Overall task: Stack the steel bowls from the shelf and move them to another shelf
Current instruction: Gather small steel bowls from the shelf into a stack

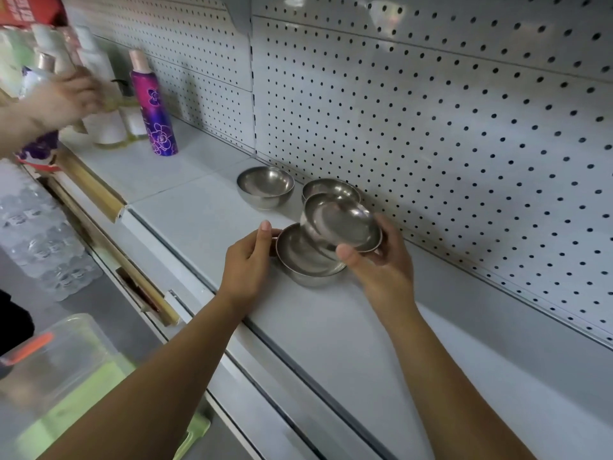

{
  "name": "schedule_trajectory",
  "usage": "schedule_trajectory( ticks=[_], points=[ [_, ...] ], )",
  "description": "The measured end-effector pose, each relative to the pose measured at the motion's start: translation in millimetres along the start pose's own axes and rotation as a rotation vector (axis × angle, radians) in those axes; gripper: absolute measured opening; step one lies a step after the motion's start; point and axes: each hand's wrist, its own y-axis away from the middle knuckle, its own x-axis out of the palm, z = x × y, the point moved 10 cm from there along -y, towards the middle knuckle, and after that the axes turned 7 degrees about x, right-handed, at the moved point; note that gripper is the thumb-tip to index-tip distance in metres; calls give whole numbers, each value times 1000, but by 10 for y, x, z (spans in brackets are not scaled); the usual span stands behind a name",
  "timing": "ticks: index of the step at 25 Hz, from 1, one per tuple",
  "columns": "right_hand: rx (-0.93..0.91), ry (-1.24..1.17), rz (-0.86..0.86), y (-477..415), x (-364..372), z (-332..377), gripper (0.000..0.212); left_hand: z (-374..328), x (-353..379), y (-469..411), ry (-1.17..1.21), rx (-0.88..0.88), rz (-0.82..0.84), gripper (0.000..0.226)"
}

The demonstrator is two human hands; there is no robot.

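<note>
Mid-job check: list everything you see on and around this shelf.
Steel bowls: four, silver; lifted bowl tilted over front bowl, back-left bowl and back-right bowl by the pegboard.
Shelf: one, white, under the bowls.
Purple bottle: one, floral, far left on shelf.
Pale bottles: several, white, behind another person's hand.
Clear tub: one, green inside, lower left.
Left hand: holds front bowl's rim.
Right hand: grips lifted bowl.

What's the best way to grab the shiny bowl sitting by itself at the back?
Probably pinch the near rim of the lone bowl, thumb inside, coming from above and in front. It stands upright, mouth open, and its round sides look slippery.
</note>
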Motion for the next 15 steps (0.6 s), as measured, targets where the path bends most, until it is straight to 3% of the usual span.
schedule_trajectory(
  ticks=[10,15],
  points=[
    [46,118,123,75,271,-170,103,16,-18,-10,30,-21,-17,51],
    [54,200,195,41,362,-277,119,30,-9,-19,32,-30,0,52]
  ],
)
